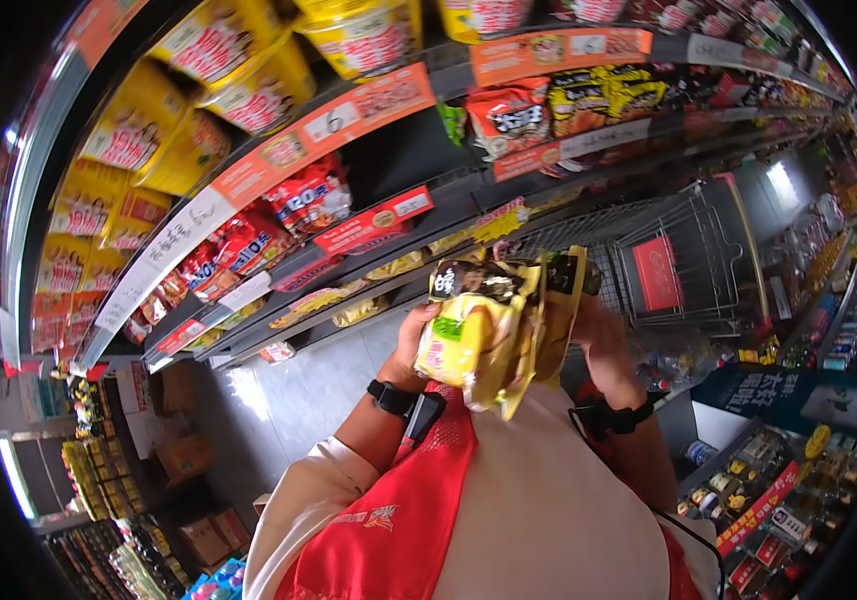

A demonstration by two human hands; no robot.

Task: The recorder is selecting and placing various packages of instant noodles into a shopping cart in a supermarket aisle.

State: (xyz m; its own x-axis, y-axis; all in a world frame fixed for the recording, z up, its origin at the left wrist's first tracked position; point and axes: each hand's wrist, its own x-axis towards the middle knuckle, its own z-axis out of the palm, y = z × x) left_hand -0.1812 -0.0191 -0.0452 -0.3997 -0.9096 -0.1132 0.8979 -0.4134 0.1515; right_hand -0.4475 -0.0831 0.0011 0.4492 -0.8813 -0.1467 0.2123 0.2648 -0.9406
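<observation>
Several yellow-and-black plastic food packets (477, 330), standing side by side like a fanned stack, are held up in front of my chest. My left hand (415, 341) grips them at the left edge, with the thumb on the front side. At the right edge of the stack is my right hand (608, 352), blurred, its fingertips partly hidden behind the last packet (559, 322). Whether it grips that packet or only touches it, I cannot tell. Both wrists wear black straps.
Ahead, a store shelf bears yellow noodle tubs (248, 97), red packets (308, 195) and an orange-red packet (509, 116). A wire shopping cart (687, 262) stands beyond my right hand. A bottle display (758, 495) is at lower right, cardboard boxes (214, 536) at lower left.
</observation>
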